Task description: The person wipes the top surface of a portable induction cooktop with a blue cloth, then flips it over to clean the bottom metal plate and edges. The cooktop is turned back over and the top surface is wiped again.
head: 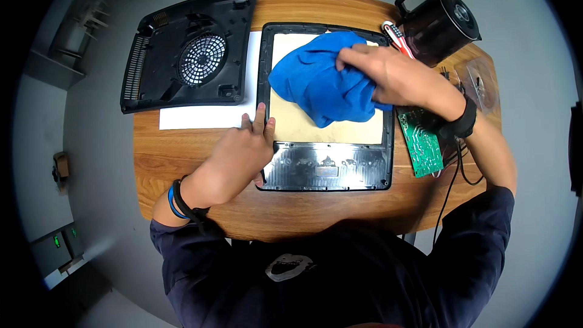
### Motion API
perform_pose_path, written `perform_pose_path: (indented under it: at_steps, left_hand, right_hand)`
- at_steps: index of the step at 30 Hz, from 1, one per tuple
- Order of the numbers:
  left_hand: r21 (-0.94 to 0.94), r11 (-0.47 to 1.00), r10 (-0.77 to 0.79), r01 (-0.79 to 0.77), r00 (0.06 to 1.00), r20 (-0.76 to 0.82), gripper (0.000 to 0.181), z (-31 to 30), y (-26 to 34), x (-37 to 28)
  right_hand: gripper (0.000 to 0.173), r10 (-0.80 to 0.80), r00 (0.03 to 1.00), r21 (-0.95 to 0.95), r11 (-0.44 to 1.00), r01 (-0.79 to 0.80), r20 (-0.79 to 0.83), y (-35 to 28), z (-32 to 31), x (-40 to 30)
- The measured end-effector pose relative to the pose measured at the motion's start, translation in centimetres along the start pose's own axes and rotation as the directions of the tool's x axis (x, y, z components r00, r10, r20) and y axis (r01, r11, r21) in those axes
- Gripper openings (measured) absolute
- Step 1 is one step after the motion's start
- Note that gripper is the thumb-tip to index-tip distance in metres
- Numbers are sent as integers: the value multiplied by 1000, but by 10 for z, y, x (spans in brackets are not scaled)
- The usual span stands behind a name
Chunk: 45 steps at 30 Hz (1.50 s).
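A blue cloth [323, 79] lies bunched on the cream-coloured sheet [291, 123] set in a black plastic panel [328, 168], which looks like the top part of an induction cooker. My right hand [380, 70] grips the cloth at its right side, thumb and fingers pinching the fabric. My left hand [248, 143] rests on the panel's left edge, fingers pointing away from me and slightly apart, holding nothing. Left of the panel, a black plastic housing [168, 59] with a round fan grille [202, 59] lies partly over a white paper sheet [200, 118].
On the right side of the wooden table [182, 155] are a green circuit board [421, 146], black cables [448, 191], a clear plastic tray [480, 84], a dark jug [439, 23] with a handle, and a red and white tool [396, 38] beside the jug.
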<state>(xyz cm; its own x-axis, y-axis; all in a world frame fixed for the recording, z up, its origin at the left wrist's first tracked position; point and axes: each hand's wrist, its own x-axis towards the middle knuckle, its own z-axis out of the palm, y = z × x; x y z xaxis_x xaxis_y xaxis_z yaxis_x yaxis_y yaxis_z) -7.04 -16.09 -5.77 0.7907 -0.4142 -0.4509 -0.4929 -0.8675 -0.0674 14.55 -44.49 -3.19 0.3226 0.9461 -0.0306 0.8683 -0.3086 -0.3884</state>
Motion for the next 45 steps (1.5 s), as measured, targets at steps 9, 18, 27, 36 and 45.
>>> perform_pose_path:
  at_steps: [9, 18, 27, 36, 45]
  left_hand:
    - [20, 1000, -6, 6, 1000, 4, 124, -3, 2, 0]
    - [13, 1000, -19, 19, 1000, -2, 125, 0, 2, 0]
    - [9, 1000, -19, 19, 1000, 11, 126, -5, 3, 0]
    - [10, 1000, -4, 4, 1000, -7, 125, -7, 2, -1]
    - [-2, 1000, -16, 16, 1000, 5, 123, -6, 3, -1]
  right_hand:
    - [101, 302, 941, -382, 861, -337, -149, 44, -10, -25]
    - [87, 240, 969, -235, 940, -248, -65, 26, 30, -35]
    - [86, 136, 967, -32, 991, -132, 216, -78, 23, -57]
    - [71, 186, 951, -405, 872, -275, -247, 13, 5, -38]
    - [75, 343, 938, -257, 912, -321, 44, -26, 22, -46]
